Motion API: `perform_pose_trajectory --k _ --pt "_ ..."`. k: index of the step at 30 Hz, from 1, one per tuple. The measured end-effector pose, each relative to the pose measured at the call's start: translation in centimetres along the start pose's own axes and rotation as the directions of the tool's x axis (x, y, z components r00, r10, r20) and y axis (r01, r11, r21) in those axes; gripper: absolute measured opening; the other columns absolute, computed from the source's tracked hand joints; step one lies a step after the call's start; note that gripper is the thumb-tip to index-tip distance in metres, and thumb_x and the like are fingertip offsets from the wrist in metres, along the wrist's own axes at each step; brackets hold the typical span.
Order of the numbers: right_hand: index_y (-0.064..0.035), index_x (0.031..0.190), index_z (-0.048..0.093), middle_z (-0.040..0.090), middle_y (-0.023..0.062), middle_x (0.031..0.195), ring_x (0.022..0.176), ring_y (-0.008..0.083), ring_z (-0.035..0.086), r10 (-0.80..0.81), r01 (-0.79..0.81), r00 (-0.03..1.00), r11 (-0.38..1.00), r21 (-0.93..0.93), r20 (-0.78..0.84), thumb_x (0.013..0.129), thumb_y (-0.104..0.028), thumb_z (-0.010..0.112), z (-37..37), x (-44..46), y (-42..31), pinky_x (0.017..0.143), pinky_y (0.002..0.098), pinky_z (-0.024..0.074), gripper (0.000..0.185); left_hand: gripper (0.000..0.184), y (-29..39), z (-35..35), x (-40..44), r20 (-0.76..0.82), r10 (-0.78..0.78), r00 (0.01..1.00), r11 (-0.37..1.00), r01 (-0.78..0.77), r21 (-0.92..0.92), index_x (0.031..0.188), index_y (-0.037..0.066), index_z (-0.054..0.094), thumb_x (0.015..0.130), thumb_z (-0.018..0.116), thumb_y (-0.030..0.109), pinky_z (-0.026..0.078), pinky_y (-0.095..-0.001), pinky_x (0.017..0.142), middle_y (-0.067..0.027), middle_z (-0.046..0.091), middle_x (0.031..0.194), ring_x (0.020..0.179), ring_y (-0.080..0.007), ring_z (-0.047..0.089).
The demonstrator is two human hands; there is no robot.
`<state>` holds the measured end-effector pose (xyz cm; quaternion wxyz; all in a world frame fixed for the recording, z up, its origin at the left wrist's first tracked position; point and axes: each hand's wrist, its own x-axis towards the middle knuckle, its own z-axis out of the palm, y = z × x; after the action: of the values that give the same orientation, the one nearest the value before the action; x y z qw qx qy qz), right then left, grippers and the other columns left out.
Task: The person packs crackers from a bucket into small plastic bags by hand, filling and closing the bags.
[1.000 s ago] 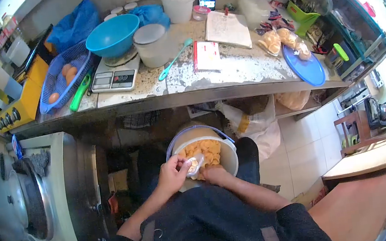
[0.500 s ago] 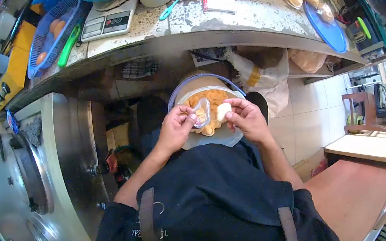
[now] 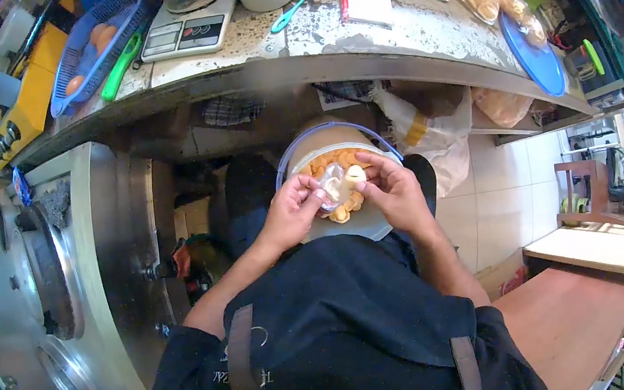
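My left hand (image 3: pixel 289 217) pinches the rim of a small clear plastic bag (image 3: pixel 329 180), which has a few pale round pieces inside. Close to the bag's mouth, my right hand (image 3: pixel 398 188) grips a short stack of pale, round, chip-like snacks (image 3: pixel 354 177) between thumb and fingers. Both hands are over a plastic bucket (image 3: pixel 293 168) with a purple handle, standing between my legs. Orange-yellow chips (image 3: pixel 349 158) fill it, partly hidden behind my hands and the bag.
The worn counter (image 3: pixel 254 42) ahead carries a digital scale (image 3: pixel 187 35), a blue basket (image 3: pixel 66 61) with eggs, a turquoise spoon (image 3: pixel 304 1) and filled bags beside a blue lid (image 3: pixel 532 51). A steel stove (image 3: pixel 92 245) is at left, a reddish board (image 3: pixel 569 319) at right.
The snacks in my right hand have turned and come nearer the bag's mouth. The bag has shifted slightly, with more pale pieces showing in it. The whole view has shifted a little.
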<state>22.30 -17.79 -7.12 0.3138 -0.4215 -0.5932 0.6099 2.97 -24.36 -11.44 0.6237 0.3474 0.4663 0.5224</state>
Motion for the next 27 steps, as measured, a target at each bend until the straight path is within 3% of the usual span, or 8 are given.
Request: perform_pose_trajectory --k 3,6,8,10,16,18,22,27 --pt "-0.0007 0.125 0.051 0.065 0.0081 0.099 0.087 0.0125 0.061 0.064 -0.064 0.997 0.998 0.006 0.031 0.082 -0.005 0.067 -1.2 -0.3 -0.3 0.078 0.0254 0.0504 0.046 0.007 0.0 -0.3 0.2 -0.062 0.058 0.996 0.980 -0.045 0.191 0.095 0.004 0.051 0.091 0.055 0.008 0.047 -0.0237 0.060 -0.0041 0.062 0.079 0.069 -0.0082 0.059" --pt "-0.0097 0.125 0.054 0.061 0.0158 0.112 0.096 0.0215 0.061 0.285 -0.204 0.953 0.853 -0.480 0.101 0.076 -0.013 0.075 -1.5 -0.9 -1.5 0.085 0.0312 0.0499 0.054 0.010 0.9 -0.5 0.3 -0.110 0.153 0.982 0.902 -0.093 0.421 0.092 0.002 0.054 0.087 0.059 0.009 0.045 -0.0256 0.055 -0.0045 0.061 0.070 0.062 -0.0084 0.057" --pt "-0.0163 0.122 0.057 0.056 0.0164 0.120 0.102 0.0268 0.059 -0.249 0.260 0.959 0.579 -0.773 0.136 0.070 -0.012 0.078 -0.8 -1.3 -0.8 0.085 0.0338 0.0496 0.057 0.012 2.4 -0.1 -0.1 -0.095 0.186 0.978 0.847 -0.110 0.520 0.093 0.001 0.056 0.085 0.060 0.009 0.045 -0.0268 0.054 -0.0053 0.060 0.067 0.060 -0.0095 0.057" --pt "-0.0205 0.114 0.062 0.051 0.0186 0.127 0.110 0.0358 0.054 -0.206 0.241 0.969 0.683 -0.690 0.135 0.066 -0.016 0.079 -0.1 -0.5 -0.9 0.091 0.0411 0.0460 0.051 0.015 4.3 0.5 -0.3 -0.076 0.219 0.973 0.778 -0.128 0.615 0.095 0.001 0.057 0.083 0.061 0.009 0.045 -0.0281 0.054 -0.0061 0.058 0.064 0.058 -0.0106 0.057" --pt "-0.0144 0.094 0.067 0.051 0.0162 0.127 0.113 0.0352 0.052 -0.432 0.565 0.808 0.377 -0.734 0.400 0.066 -0.014 0.077 0.1 2.0 -0.4 0.095 0.0438 0.0417 0.030 0.020 6.8 0.6 0.5 -0.007 0.369 0.930 0.610 -0.236 0.757 0.101 0.005 0.058 0.082 0.060 0.008 0.045 -0.0289 0.053 -0.0073 0.058 0.063 0.057 -0.0113 0.057" --pt "-0.0115 0.088 0.068 0.051 0.0155 0.128 0.114 0.0344 0.051 -0.496 0.612 0.777 0.453 -0.648 0.387 0.067 -0.012 0.075 -0.4 2.3 -2.4 0.094 0.0437 0.0422 0.021 0.020 7.5 -0.2 1.3 -0.086 0.349 0.933 0.704 -0.200 0.682 0.104 0.004 0.057 0.085 0.060 0.008 0.047 -0.0291 0.056 -0.0051 0.060 0.067 0.059 -0.0114 0.058" --pt "-0.0103 0.088 0.069 0.051 0.0143 0.129 0.115 0.0332 0.050 -0.559 0.651 0.752 0.546 -0.527 0.350 0.071 -0.014 0.075 -1.2 3.6 -7.3 0.097 0.0425 0.0397 0.018 0.044 7.9 -1.0 3.0 0.128 0.105 0.986 0.986 -0.087 -0.140 0.129 0.009 0.041 0.094 0.053 0.033 0.046 -0.0306 0.089 -0.0062 0.055 0.117 0.102 -0.0148 0.056" --pt "-0.0069 0.082 0.067 0.061 0.0100 0.114 0.116 0.0295 0.051 -0.631 0.738 0.637 0.333 -0.587 0.444 0.072 -0.016 0.075 -1.3 6.4 -12.7 0.097 0.0416 0.0398 0.015 0.057 6.8 1.5 4.7 0.393 0.097 0.914 0.942 0.043 -0.332 0.137 0.012 0.033 0.094 0.042 0.049 0.039 -0.0378 0.100 -0.0065 0.047 0.131 0.120 -0.0193 0.047"
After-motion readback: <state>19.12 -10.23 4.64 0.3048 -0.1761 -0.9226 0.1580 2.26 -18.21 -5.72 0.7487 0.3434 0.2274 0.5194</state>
